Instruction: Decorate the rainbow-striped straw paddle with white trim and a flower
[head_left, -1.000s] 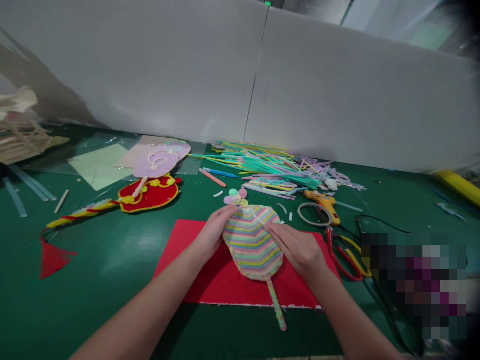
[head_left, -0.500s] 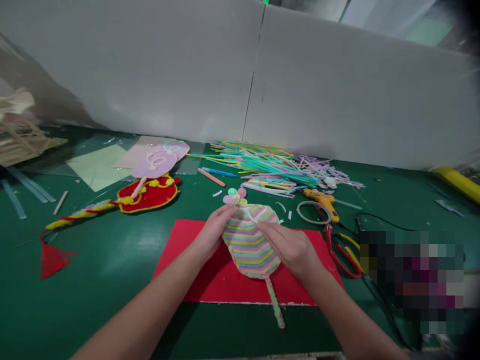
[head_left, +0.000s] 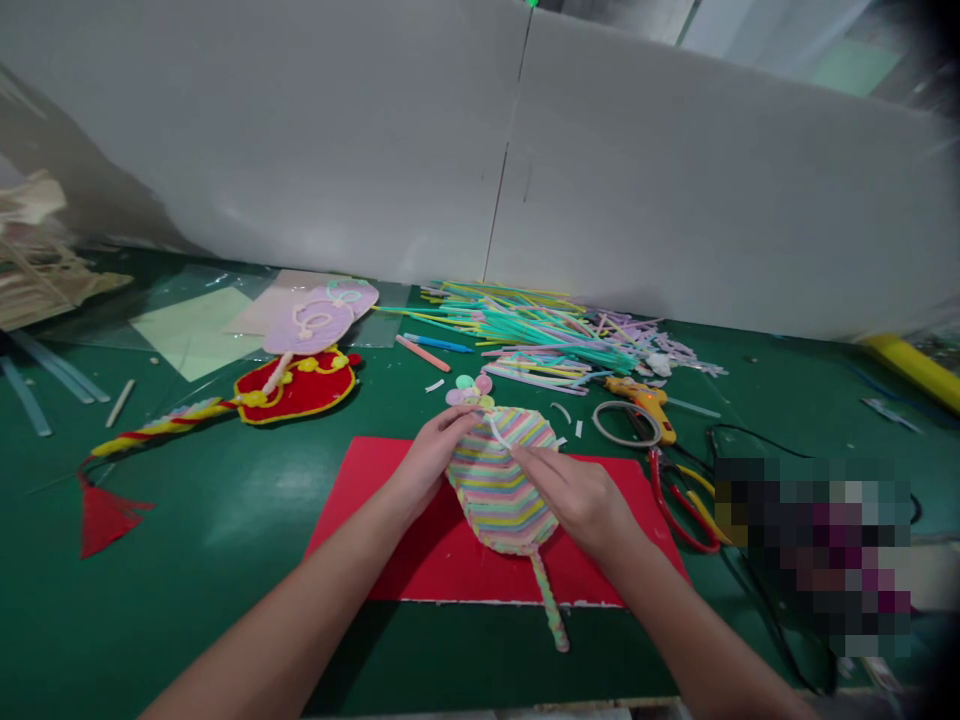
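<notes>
A leaf-shaped fan of striped pastel straws (head_left: 499, 490) lies on a red sheet (head_left: 375, 520), its twisted handle (head_left: 549, 605) pointing toward me. My left hand (head_left: 429, 462) rests on the fan's upper left edge with fingers curled over it. My right hand (head_left: 581, 495) lies on the fan's right side and pinches a short white straw piece (head_left: 496, 430) near the top. Small pastel discs (head_left: 469, 392) sit just beyond the fan's tip.
On the green table: a pile of coloured straws (head_left: 540, 335), an orange glue gun (head_left: 645, 400), a tape ring (head_left: 626, 425), red-handled scissors (head_left: 679, 500), black cables, a red and yellow fan (head_left: 296, 390) with braided tail, a lilac fan (head_left: 315, 320). White boards stand behind.
My right hand has slid left and up across the fan, bringing the white straw piece toward its top centre. The left hand has barely moved.
</notes>
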